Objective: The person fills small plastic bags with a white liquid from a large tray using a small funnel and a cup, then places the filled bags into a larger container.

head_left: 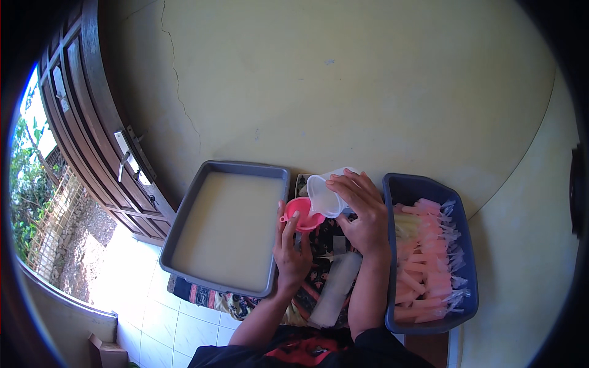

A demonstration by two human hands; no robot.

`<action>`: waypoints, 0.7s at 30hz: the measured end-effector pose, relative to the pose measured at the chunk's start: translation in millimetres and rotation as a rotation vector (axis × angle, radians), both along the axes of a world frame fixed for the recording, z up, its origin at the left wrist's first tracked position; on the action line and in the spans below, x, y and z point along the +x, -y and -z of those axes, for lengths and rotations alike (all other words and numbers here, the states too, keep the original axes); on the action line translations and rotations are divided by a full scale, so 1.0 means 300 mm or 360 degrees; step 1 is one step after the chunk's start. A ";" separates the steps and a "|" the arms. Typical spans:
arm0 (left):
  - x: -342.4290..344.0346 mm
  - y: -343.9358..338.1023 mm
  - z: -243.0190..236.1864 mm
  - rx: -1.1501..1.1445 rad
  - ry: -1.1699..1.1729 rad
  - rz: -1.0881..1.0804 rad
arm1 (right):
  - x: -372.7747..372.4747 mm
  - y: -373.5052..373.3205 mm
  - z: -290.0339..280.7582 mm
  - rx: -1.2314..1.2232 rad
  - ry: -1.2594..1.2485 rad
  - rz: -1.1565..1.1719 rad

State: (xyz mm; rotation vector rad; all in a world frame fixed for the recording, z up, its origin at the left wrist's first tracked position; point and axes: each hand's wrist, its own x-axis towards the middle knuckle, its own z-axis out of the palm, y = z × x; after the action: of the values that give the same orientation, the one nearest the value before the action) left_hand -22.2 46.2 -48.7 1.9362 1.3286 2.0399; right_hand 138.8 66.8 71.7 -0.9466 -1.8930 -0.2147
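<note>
My left hand (292, 253) is closed around a pink funnel (298, 211). Whatever hangs under the funnel's spout is hidden by my fingers. With my right hand (363, 211) I grip a translucent plastic cup (325, 197), tilted so its rim meets the funnel's mouth. Pale liquid shows at the cup's lip. To the left stands a grey tray (164, 260) holding cloudy whitish liquid (227, 227). Between my forearms a bundle of flat clear plastic sleeves (336, 288) lies on a dark patterned cloth (305, 302).
On the right, a dark blue-grey tub (469, 257) holds many pink liquid-filled plastic tubes (426, 264) with knotted ends, plus some pale ones (406, 226). A white container (345, 171) sits behind the cup. The wall (368, 92) rises behind; a wooden door (92, 116) stands open at left.
</note>
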 end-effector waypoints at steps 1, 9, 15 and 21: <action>0.000 -0.003 0.001 0.0006 0.0012 0.0004 | 0.001 -0.001 0.001 -0.0002 0.0012 -0.0009; -0.004 0.001 0.003 -0.0016 0.0047 0.0034 | 0.002 -0.005 0.005 0.0028 0.0093 0.0010; -0.003 -0.003 0.014 -0.0023 0.0117 0.0091 | -0.005 0.004 -0.005 0.0062 0.0121 0.0032; 0.001 -0.002 -0.002 0.0038 0.0102 0.0081 | 0.001 0.007 -0.008 0.0112 0.0122 0.0045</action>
State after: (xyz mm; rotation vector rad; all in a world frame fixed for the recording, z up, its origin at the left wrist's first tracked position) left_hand -21.8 46.8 -48.1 1.8767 1.2345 2.0844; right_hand 138.9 64.6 74.1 -0.9298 -1.9299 -0.3364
